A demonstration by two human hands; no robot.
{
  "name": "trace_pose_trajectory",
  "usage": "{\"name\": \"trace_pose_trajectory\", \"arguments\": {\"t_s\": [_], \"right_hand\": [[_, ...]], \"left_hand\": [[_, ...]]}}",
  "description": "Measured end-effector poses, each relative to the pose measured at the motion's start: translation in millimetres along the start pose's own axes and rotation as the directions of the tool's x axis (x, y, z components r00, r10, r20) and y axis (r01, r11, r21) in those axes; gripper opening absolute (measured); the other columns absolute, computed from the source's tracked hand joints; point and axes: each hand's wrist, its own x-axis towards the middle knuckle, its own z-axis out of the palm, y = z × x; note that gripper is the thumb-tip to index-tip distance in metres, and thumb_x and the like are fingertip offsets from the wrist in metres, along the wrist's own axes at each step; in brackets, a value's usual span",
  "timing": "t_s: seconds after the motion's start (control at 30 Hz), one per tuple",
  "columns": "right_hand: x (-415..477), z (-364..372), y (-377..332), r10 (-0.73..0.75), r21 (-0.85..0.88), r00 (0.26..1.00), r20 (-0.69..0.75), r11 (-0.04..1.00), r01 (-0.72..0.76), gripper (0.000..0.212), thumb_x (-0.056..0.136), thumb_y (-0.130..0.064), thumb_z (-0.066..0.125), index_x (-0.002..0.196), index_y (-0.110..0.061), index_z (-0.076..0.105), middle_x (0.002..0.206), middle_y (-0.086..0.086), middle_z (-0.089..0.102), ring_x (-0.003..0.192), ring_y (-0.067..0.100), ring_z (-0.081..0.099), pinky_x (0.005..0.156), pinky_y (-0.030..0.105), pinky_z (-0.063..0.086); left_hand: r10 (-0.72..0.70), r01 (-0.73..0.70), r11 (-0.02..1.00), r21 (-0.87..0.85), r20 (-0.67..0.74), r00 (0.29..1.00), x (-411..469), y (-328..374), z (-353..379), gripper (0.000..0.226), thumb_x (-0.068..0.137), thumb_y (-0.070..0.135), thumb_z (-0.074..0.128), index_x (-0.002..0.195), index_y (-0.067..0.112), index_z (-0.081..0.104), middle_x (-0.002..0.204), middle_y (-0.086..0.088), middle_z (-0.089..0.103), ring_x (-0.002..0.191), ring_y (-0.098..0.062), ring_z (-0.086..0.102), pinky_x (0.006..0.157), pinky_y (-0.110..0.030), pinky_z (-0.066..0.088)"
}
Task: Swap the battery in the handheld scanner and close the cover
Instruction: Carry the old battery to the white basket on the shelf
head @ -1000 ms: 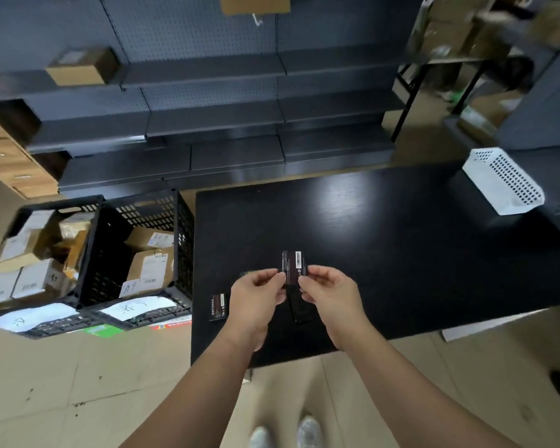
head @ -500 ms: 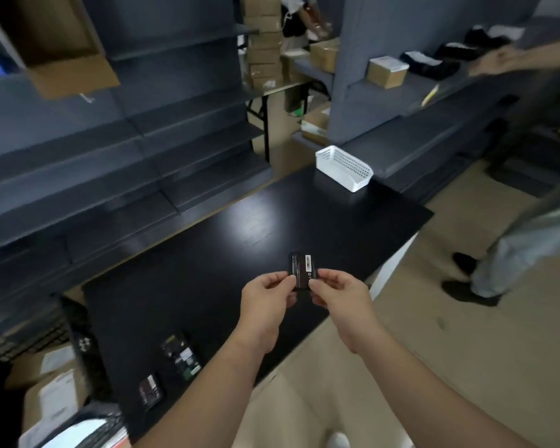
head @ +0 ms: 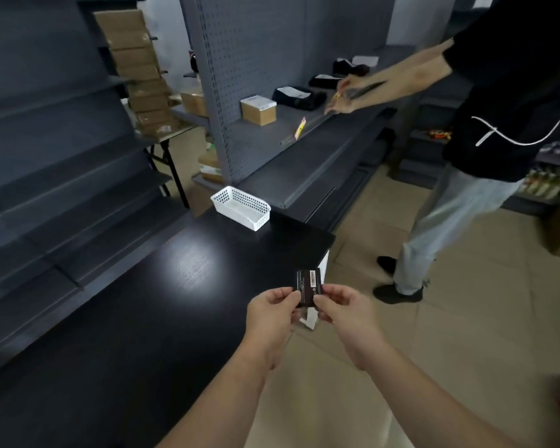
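1. Battery [head: 308,285], a flat black slab with a white barcode label, sits at lower centre of the frame, over the near right edge of the black table [head: 162,305].
2. Left hand [head: 272,313] and right hand [head: 343,307] each pinch a lower corner of it, fingertips clamped; its bottom edge is hidden behind them.
3. Label print is too small to read.
4. White basket [head: 241,206] stands at the table's far corner.
5. Grey shelving [head: 46,176] fills the left; a second person [head: 485,130], cut off at upper right, reaches toward another shelf [head: 304,130].
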Motion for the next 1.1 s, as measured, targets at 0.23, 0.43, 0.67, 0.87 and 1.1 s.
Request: {"name": "trace_pose_trajectory", "arguments": {"t_s": [0.23, 0.43, 0.67, 0.87, 1.1], "right_hand": [[85.9, -46.8, -36.0, 0.000, -0.037, 0.999, 0.051, 0.999, 0.002, 0.016, 0.087, -0.001, 0.070, 0.098, -0.011, 0.073, 0.090, 0.008, 0.078, 0.073, 0.012, 0.070, 0.068, 0.023, 0.058], [154.0, -43.6, -50.2, 0.021, -0.062, 0.998, 0.063, 0.998, -0.017, 0.016, 0.085, -0.001, 0.072, 0.097, -0.013, 0.072, 0.092, 0.010, 0.078, 0.080, 0.019, 0.070, 0.080, 0.036, 0.059], [251.2, -3.5, -67.7, 0.035, -0.184, 0.991, 0.131, 0.983, -0.010, 0.017, 0.087, -0.009, 0.073, 0.101, -0.018, 0.072, 0.090, 0.002, 0.078, 0.082, 0.018, 0.073, 0.072, 0.028, 0.059], [329.1, 33.6, -87.6, 0.069, -0.255, 0.983, 0.172, 0.967, -0.024, 0.017, 0.087, -0.009, 0.071, 0.101, -0.020, 0.071, 0.092, 0.000, 0.077, 0.083, 0.015, 0.074, 0.077, 0.033, 0.062], [403.2, 75.2, -91.2, 0.149, -0.331, 0.953, 0.266, 0.942, -0.055, 0.020, 0.086, -0.009, 0.073, 0.103, -0.019, 0.070, 0.094, 0.000, 0.077, 0.084, 0.015, 0.074, 0.078, 0.035, 0.062]], "left_hand": [[0.004, -0.006, 0.999, -0.034, -0.063, 0.998, 53.4, 12.9, 79.6, 0.012, 0.089, 0.010, 0.071, 0.100, 0.006, 0.074, 0.083, -0.008, 0.078, 0.061, -0.011, 0.064, 0.070, -0.028, 0.054], [-0.014, 0.006, 0.997, -0.073, -0.107, 0.994, 108.0, 29.7, 105.2, 0.013, 0.090, 0.009, 0.070, 0.102, 0.005, 0.073, 0.089, -0.014, 0.079, 0.064, -0.014, 0.070, 0.068, -0.027, 0.056], [0.003, -0.018, 0.996, -0.082, -0.177, 0.984, 203.7, 54.7, 105.0, 0.014, 0.089, 0.010, 0.072, 0.103, 0.009, 0.074, 0.094, -0.010, 0.079, 0.090, -0.027, 0.075, 0.081, -0.034, 0.061], [-0.012, -0.002, 0.998, -0.061, -0.226, 0.974, 274.3, 88.9, 105.7, 0.014, 0.091, 0.009, 0.070, 0.104, 0.012, 0.073, 0.097, -0.007, 0.078, 0.092, -0.024, 0.075, 0.084, -0.036, 0.062], [-0.063, 0.025, 0.994, -0.109, -0.369, 0.927, 333.7, 112.4, 97.0, 0.013, 0.090, 0.007, 0.071, 0.103, 0.010, 0.073, 0.095, -0.009, 0.077, 0.088, -0.023, 0.073, 0.081, -0.035, 0.062]]}}
